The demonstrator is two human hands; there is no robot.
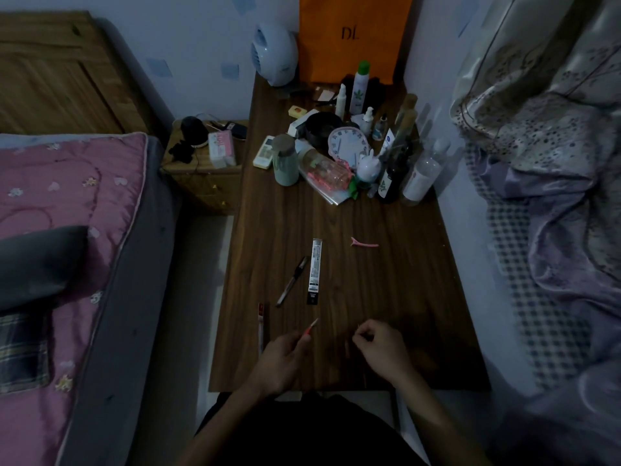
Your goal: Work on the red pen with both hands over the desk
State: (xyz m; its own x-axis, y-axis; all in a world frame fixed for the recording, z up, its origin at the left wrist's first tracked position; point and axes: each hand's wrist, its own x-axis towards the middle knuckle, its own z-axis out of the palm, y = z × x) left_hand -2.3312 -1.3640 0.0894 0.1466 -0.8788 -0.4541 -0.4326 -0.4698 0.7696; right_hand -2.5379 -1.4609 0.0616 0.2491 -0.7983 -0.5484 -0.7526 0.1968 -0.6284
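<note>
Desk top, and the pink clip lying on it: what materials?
Desk top: dark wood-grain surface, likely laminate or veneer; long streaky grain lines, matte, little glare. Pink clip: probably moulded plastic; uniform pink colour, thin tapered shape with forked end. Too dim to rule out painted metal.

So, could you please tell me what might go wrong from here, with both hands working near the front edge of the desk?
The left hand pinches a thin red pointed tool aimed forward; in this dim light it could slip or prick the right hand. Whatever the right hand pinches is too small to make out, so it could drop unnoticed on the dark wooden desk. The narrow packet beside the left hand lies near the edge and might get knocked off.
</note>
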